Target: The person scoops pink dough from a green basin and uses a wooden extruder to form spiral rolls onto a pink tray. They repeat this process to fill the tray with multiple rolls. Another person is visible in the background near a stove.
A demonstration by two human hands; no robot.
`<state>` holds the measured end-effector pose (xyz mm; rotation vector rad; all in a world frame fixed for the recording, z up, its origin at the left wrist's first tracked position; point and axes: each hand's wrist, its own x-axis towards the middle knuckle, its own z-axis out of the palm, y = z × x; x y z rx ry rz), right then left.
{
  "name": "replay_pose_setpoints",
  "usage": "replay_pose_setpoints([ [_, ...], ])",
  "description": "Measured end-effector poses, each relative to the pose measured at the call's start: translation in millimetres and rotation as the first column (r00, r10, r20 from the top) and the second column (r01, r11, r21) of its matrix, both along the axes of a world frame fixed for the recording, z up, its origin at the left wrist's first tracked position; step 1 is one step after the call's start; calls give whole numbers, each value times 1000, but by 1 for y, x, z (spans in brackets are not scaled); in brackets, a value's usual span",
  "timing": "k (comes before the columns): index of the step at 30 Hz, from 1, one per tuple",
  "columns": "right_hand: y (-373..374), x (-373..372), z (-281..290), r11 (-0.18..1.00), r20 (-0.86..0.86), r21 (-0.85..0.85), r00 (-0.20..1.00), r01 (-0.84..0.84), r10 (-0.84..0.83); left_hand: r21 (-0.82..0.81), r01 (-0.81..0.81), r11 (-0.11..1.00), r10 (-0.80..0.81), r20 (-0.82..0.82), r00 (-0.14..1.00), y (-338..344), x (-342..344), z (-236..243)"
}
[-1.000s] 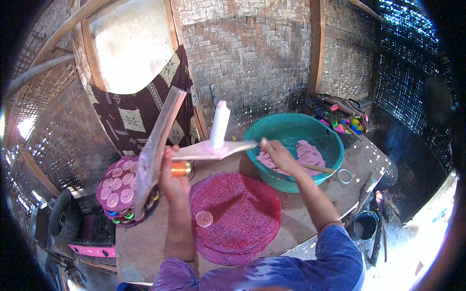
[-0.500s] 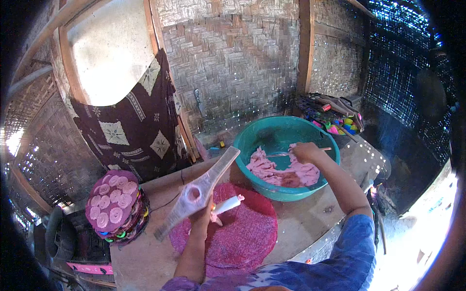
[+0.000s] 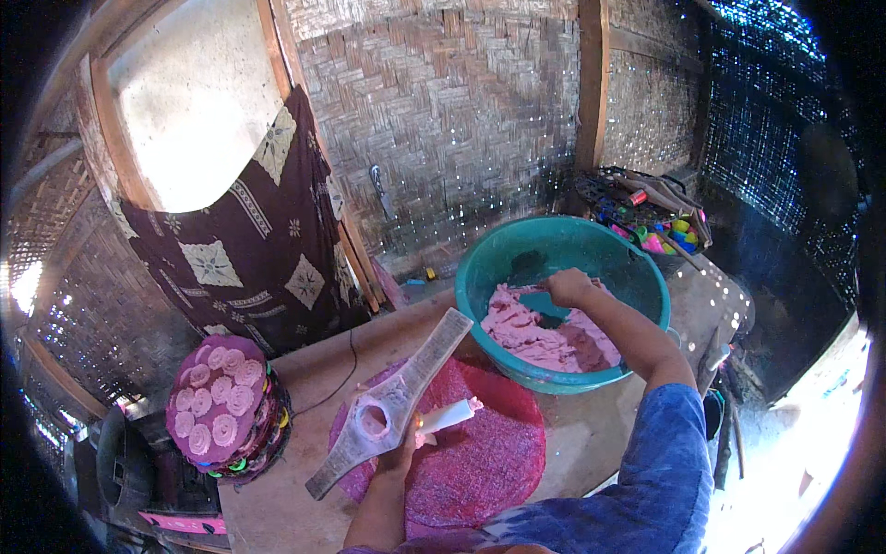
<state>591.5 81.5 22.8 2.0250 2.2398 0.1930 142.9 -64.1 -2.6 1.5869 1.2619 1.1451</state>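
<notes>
In my left hand (image 3: 399, 457) is a long wooden press (image 3: 434, 342) with a round, pink-smeared opening and a white cylinder (image 3: 448, 415) sticking out to the right, tilted, with pink paste at its tip. My fingers are partly hidden behind it. Beneath it lie round, speckled red-pink sheets (image 3: 489, 466). My right hand (image 3: 565, 288) is down inside the green basin (image 3: 468, 277) at the pink dough (image 3: 517, 328), fingers curled and their tips hidden, so what they hold is unclear.
A round stack topped with pink rosettes (image 3: 212, 406) sits on the table (image 3: 277, 499) at left, near a cord and a stove (image 3: 185, 524). Behind the basin are a pile of colourful small pieces (image 3: 678, 235), a woven wall and a hanging dark cloth (image 3: 240, 277). A bucket (image 3: 712, 415) stands at right.
The press has come down and tipped, its white cylinder now pointing right instead of up. My right hand has left the press's end and gone down into the dough in the basin.
</notes>
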Motion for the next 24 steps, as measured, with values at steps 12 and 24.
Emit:
replay_pose_setpoints([
  [12,-46,-32,4,987,-217,-89,970,-131,109,145,10,989,-33,160,987,17,-4,-56],
  [24,-202,-58,202,938,-94,318,980,-139,177,849,-110,517,340,-85,937,48,6,151],
])
